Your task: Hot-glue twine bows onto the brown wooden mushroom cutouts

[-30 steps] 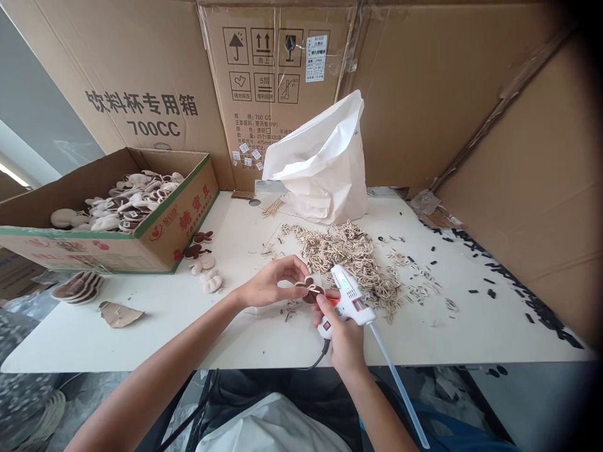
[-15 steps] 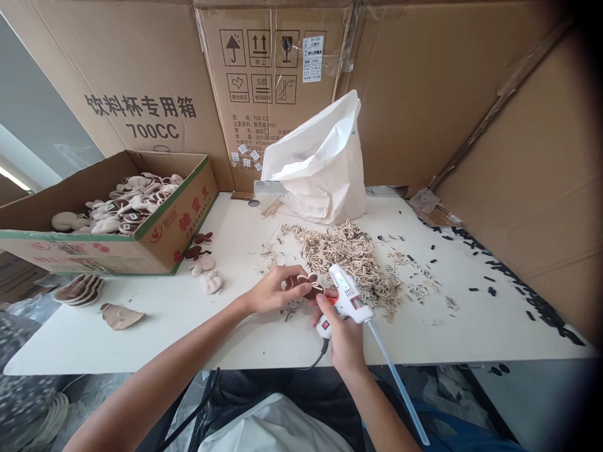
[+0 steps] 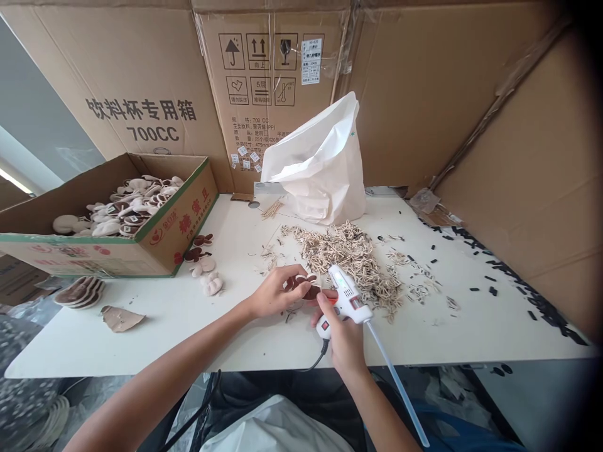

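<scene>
Four or so fingers of the left hand are bunched and pinching a small brown-and-cream lobed piece (felt or plush, too small to tell which), with their tips covering part of it. The piece lies just right of those fingertips, its long axis running roughly left to right across the view, and it is held above the counter rather than resting on it. The left hand is the one that has it, while the right hand is close by on its other side, its fingers wrapped around the grip of a white hot glue gun. The gun's nose points up and away, just right of the piece, and a clear glue stick runs from its rear towards the lower right. A black cord leaves the grip. Beyond them lies a heap of cream curled strips, with black bits scattered further right. To the left are a few loose lobed pieces, a stack of brown shapes and an open cardboard box full of similar pieces
</scene>
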The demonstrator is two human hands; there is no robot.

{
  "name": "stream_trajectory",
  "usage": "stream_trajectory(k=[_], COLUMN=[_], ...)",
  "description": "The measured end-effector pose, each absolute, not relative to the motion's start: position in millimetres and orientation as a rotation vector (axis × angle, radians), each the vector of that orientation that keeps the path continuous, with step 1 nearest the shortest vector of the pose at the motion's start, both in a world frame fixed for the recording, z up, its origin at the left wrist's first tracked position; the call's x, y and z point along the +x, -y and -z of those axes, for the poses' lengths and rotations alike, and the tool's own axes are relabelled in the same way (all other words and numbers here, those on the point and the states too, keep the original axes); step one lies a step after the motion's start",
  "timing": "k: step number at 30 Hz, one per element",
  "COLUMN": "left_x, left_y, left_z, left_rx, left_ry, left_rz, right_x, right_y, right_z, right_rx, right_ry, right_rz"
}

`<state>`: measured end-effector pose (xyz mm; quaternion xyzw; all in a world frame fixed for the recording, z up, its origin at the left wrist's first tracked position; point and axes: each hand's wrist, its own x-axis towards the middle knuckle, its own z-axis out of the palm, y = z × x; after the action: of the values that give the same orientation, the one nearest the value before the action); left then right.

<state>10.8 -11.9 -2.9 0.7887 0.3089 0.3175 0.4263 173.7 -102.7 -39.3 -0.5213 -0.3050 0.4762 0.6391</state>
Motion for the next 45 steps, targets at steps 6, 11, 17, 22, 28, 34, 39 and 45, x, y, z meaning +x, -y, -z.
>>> stream_trajectory(k=[6, 11, 17, 22, 28, 34, 39, 45], left_x=[11.1, 12.6, 13.2, 10.4, 13.1, 13.3, 10.3, 6.1], left_y=[13.9, 14.3, 16.0, 14.4, 15.2, 12.5, 10.4, 6.4], left_z=[-0.7, 1.3, 0.6, -5.4, -8.5, 2.9, 2.6, -0.3], left_rx=[1.976, 1.975, 1.847, 1.785, 1.886, 1.888, 1.86, 1.658], left_ry=[-0.743, -0.727, -0.629, -0.54, -0.491, -0.634, -0.693, -0.699], left_rz=[-0.74, -0.738, -0.718, -0.695, -0.565, -0.65, -0.675, -0.825], right_x=[174.0, 175.3, 175.1, 174.8, 174.0, 173.3, 173.0, 172.3], right_y=[102.6, 103.1, 101.5, 99.5, 98.4, 98.1, 98.5, 98.2], right_z=[39.3, 41.9, 42.3, 43.3, 46.6, 44.7, 41.7, 39.8], right_rx=[-1.191, -1.187, -1.189, -1.17, -1.163, -1.18, -1.17, -1.151], right_ry=[0.731, 0.754, 0.705, 0.648, 0.539, 0.501, 0.5, 0.476], right_rz=[-1.082, -1.094, -1.065, -1.046, -1.02, -1.005, -0.987, -1.005])
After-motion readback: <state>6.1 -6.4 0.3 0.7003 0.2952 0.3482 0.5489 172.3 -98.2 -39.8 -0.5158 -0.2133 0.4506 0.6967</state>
